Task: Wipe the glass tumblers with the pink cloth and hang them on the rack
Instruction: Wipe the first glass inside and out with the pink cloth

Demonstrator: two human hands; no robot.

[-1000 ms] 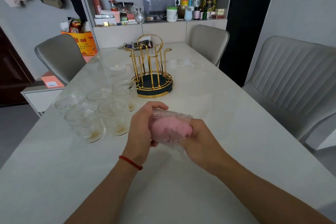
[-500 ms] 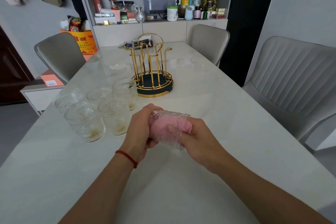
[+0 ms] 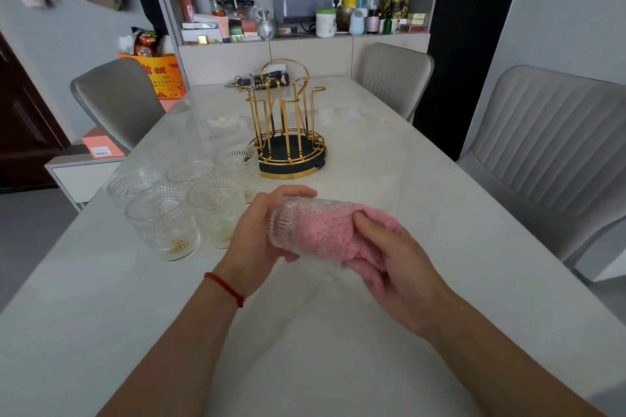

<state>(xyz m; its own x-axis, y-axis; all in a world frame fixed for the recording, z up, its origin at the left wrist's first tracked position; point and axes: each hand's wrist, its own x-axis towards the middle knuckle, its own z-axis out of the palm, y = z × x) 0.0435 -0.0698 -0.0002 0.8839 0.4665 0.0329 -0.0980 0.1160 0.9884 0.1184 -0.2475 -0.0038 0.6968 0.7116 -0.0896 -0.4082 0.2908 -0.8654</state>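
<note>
Left hand (image 3: 252,234) grips tumbler (image 3: 301,230); right hand (image 3: 393,257) pinches pink cloth (image 3: 325,230), fingertips seemingly hidden inside.

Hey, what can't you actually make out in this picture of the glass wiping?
Head view, the only one:
- Right hand fingers: hidden inside the pink cloth and the held tumbler.
- Left hand palm: hidden behind the tumbler.
- Back tumblers: partly hidden by the front ones.
- Shelf bottles: labels too small to read.
- Elbows: cut off by the bottom edge.
</note>
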